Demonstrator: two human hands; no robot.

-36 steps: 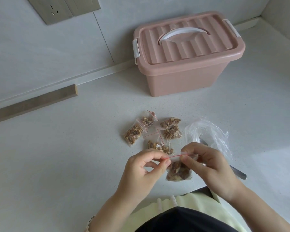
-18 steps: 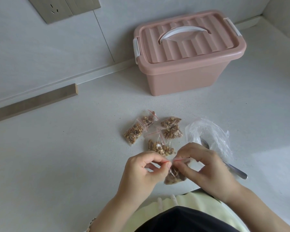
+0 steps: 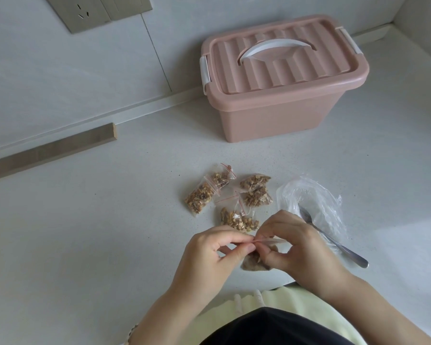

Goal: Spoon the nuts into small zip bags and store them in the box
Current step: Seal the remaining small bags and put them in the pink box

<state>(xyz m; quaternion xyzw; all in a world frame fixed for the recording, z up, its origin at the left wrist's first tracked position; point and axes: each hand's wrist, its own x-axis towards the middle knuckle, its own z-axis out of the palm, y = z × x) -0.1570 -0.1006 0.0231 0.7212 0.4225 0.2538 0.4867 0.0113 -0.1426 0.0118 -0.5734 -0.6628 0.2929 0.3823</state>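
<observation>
Near the counter's front edge, my left hand [image 3: 214, 252] and my right hand [image 3: 296, 245] pinch the red zip strip of a small zip bag [image 3: 255, 262] filled with nuts; the bag hangs below my fingers, partly hidden. Several filled small bags [image 3: 234, 195] lie on the counter just beyond my hands. A crumpled clear plastic bag [image 3: 311, 200] lies to the right with a metal spoon [image 3: 334, 241] resting on it. The pink box [image 3: 279, 80] stands at the back with its lid shut and white handle down.
The white counter [image 3: 85, 232] meets a tiled wall at the back. A wooden strip [image 3: 50, 150] lies along the wall at left. A wall socket [image 3: 85, 13] sits at the upper left. The counter's front edge is close to my body.
My hands have drawn closer together along the bag's zip strip, my right fingers sliding left towards my left. The bag has sunk lower and is more hidden behind my right hand.
</observation>
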